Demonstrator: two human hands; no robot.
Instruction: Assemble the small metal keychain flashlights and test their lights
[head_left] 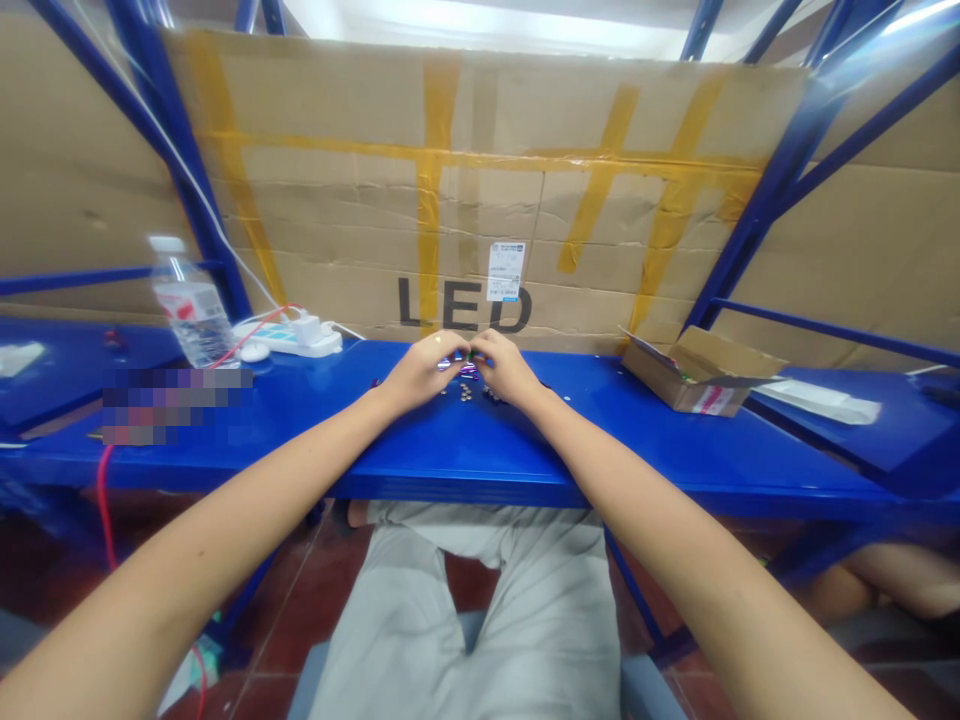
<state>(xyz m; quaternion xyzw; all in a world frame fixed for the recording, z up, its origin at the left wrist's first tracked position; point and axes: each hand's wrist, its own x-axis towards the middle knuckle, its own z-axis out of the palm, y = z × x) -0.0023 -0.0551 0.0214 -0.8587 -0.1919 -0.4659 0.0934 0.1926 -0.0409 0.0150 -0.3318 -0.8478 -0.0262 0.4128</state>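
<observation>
Both my arms reach forward over the blue table [420, 455]. My left hand [424, 368] and my right hand [504, 368] meet at its far edge, fingers curled and pinched together over a cluster of small shiny parts [466, 372], purple and silver. What exactly each pinch holds is too small to make out. A few more small silver pieces [463, 393] lie loose on the table just in front of the hands.
A plastic water bottle [191, 305] and a white power strip [296, 335] with a red cable stand at the left. An open cardboard box [694, 372] sits at the right. A taped cardboard sheet marked LED [465, 200] backs the table. Blue rack posts frame both sides.
</observation>
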